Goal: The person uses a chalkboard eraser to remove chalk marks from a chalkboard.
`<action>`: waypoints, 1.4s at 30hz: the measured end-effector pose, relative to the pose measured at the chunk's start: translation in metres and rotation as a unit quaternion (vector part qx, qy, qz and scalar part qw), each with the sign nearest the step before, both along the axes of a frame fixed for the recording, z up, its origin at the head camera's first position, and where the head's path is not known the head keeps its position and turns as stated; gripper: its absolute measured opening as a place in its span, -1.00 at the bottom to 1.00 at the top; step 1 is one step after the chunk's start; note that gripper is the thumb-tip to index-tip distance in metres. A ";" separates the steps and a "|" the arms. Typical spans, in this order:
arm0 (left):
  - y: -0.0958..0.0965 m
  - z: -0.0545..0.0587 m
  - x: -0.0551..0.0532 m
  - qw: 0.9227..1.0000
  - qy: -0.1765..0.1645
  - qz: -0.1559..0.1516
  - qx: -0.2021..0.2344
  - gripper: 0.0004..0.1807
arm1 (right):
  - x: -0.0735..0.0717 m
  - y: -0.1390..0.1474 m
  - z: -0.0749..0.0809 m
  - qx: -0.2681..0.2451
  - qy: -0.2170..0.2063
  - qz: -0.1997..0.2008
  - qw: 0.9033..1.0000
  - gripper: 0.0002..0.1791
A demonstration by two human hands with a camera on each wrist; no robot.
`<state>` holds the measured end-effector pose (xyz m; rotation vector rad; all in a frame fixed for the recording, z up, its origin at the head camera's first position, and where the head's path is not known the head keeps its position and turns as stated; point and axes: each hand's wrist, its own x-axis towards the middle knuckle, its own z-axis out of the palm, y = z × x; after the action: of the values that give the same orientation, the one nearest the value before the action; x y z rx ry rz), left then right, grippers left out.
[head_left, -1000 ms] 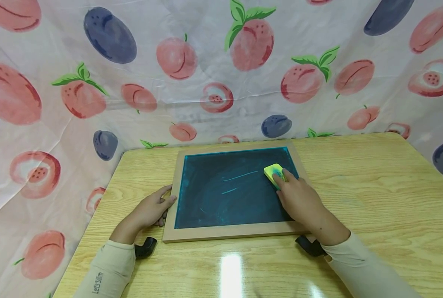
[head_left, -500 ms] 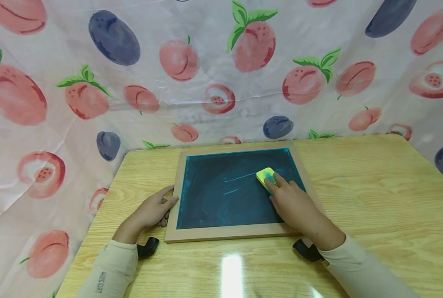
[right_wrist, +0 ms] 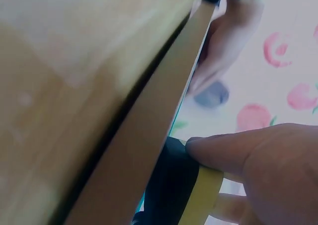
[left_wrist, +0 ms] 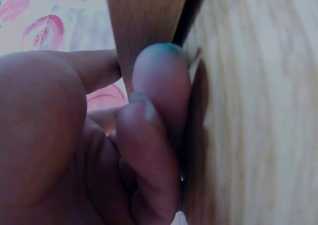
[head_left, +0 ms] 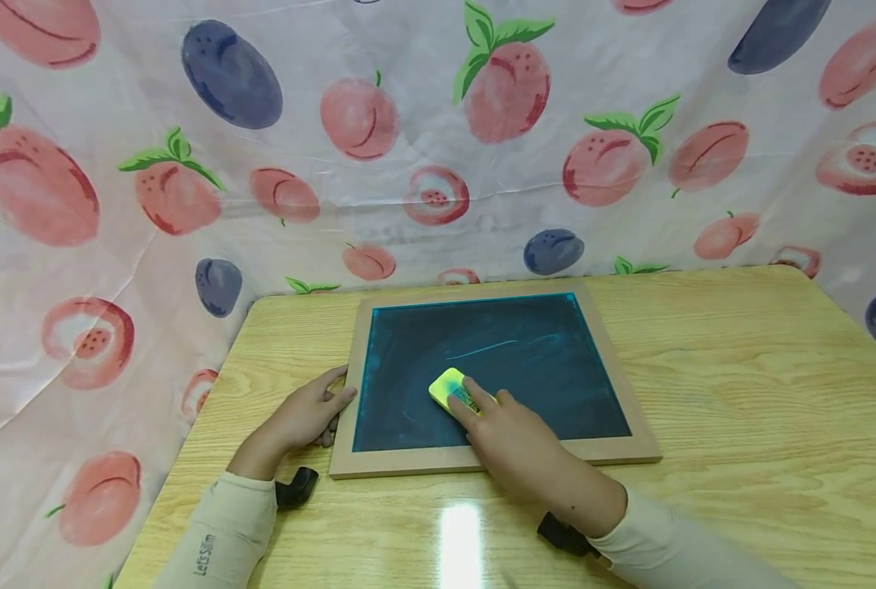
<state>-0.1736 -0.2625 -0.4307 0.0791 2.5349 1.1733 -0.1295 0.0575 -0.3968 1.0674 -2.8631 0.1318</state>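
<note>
A chalkboard (head_left: pixel 548 384) in a light wooden frame lies on the table, a thin blue chalk line and faint smears on its dark face. My right hand (head_left: pixel 518 442) grips a yellow board eraser (head_left: pixel 446 381) and presses it on the lower middle of the board. In the right wrist view the thumb lies along the side of the eraser (right_wrist: pixel 201 197), whose dark felt faces the board. My left hand (head_left: pixel 298 417) holds the frame's left edge, thumb on top. In the left wrist view its other fingers (left_wrist: pixel 161 81) curl against the frame's side (left_wrist: pixel 146 16), just above the table.
The wood-grain table (head_left: pixel 739 384) reaches out on both sides of the board. A fruit-print cloth (head_left: pixel 423 98) hangs behind it and along the left. Black wrist devices (head_left: pixel 298 488) stick out below both hands.
My right hand has slid the eraser from the board's upper right down and left to the lower middle. The shorter chalk line there no longer shows. My left hand has stayed on the frame.
</note>
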 end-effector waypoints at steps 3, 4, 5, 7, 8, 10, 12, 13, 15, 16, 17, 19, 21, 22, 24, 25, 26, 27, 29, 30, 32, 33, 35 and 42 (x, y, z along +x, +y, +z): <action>0.000 0.000 0.000 1.000 0.000 -0.001 0.001 -0.34 | 0.009 -0.010 0.001 0.006 -0.010 0.022 1.000 -0.48; 0.000 0.000 0.000 1.000 0.000 -0.002 0.001 -0.34 | 0.012 -0.012 0.002 0.007 -0.016 0.025 1.000 -0.47; 0.000 0.000 0.001 1.000 0.001 -0.002 0.002 -0.34 | 0.014 -0.014 0.002 0.008 -0.019 0.028 0.999 -0.47; 0.001 0.001 0.001 1.000 0.001 -0.004 0.002 -0.35 | 0.017 -0.017 0.002 0.011 -0.019 0.035 0.999 -0.46; 0.001 0.001 0.001 1.000 0.002 -0.004 0.001 -0.35 | 0.018 -0.018 0.002 0.011 -0.018 0.037 0.999 -0.46; 0.001 0.001 0.001 1.000 0.002 -0.004 -0.002 -0.35 | 0.019 -0.019 0.002 0.012 -0.015 0.039 0.999 -0.46; 0.001 0.001 0.001 1.000 0.002 -0.003 -0.007 -0.35 | 0.018 -0.019 0.002 0.007 -0.020 0.037 0.999 -0.47; 0.001 0.002 0.001 1.000 0.005 -0.006 -0.009 -0.35 | 0.017 -0.018 0.001 0.005 -0.023 0.035 0.999 -0.47; 0.001 0.002 0.001 1.000 0.005 -0.004 -0.012 -0.35 | 0.015 -0.017 0.001 -0.002 -0.031 0.030 0.999 -0.48; 0.001 0.002 0.001 1.000 0.005 -0.003 -0.012 -0.35 | 0.013 -0.016 0.001 -0.005 -0.034 0.027 0.999 -0.47; 0.001 0.002 0.001 1.000 0.005 -0.003 -0.012 -0.35 | 0.011 -0.015 0.001 -0.012 -0.035 0.024 0.999 -0.47; 0.001 0.003 0.001 1.000 0.004 -0.003 -0.010 -0.34 | 0.006 -0.012 0.001 -0.020 -0.035 0.013 0.999 -0.48; 0.001 0.003 0.002 1.000 0.000 0.002 -0.007 -0.33 | 0.000 -0.007 0.000 -0.029 -0.035 -0.005 0.999 -0.49; 0.001 0.003 0.002 1.000 -0.001 0.003 -0.005 -0.33 | -0.004 -0.005 0.000 -0.032 -0.034 -0.016 0.999 -0.50; 0.001 0.002 0.001 1.000 -0.002 0.005 -0.007 -0.33 | -0.011 0.002 0.000 -0.033 -0.034 -0.041 0.998 -0.50; 0.001 0.002 0.001 1.000 -0.002 0.006 -0.008 -0.33 | -0.015 0.006 -0.001 -0.034 -0.034 -0.053 0.997 -0.50; 0.001 0.002 0.001 1.000 -0.002 0.007 -0.010 -0.33 | -0.019 0.011 0.000 -0.036 -0.035 -0.065 0.997 -0.50; 0.001 0.001 0.000 1.000 -0.002 0.008 -0.011 -0.33 | -0.022 0.016 0.000 -0.039 -0.036 -0.076 0.996 -0.50; 0.001 0.001 0.000 1.000 -0.001 0.010 -0.014 -0.33 | -0.030 0.027 0.000 -0.044 -0.037 -0.097 0.994 -0.50; 0.001 0.000 0.000 1.000 -0.001 0.010 -0.014 -0.33 | -0.034 0.033 0.001 -0.047 -0.038 -0.107 0.992 -0.49; 0.001 0.001 0.000 1.000 -0.002 0.009 -0.014 -0.33 | -0.042 0.044 0.002 -0.055 -0.041 -0.126 0.990 -0.49; 0.001 0.001 0.000 1.000 -0.003 0.009 -0.015 -0.32 | -0.046 0.050 0.002 -0.059 -0.042 -0.134 0.988 -0.49; 0.002 0.002 0.000 1.000 -0.003 0.009 -0.015 -0.32 | -0.053 0.061 0.004 -0.063 -0.041 -0.146 0.987 -0.48; 0.002 0.003 0.000 1.000 -0.007 0.009 -0.015 -0.33 | -0.065 0.086 0.005 -0.063 -0.030 -0.158 0.985 -0.49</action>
<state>-0.1736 -0.2601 -0.4279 0.0402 2.5459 1.1392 -0.1950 0.1435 -0.3917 0.5872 -2.9832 0.3215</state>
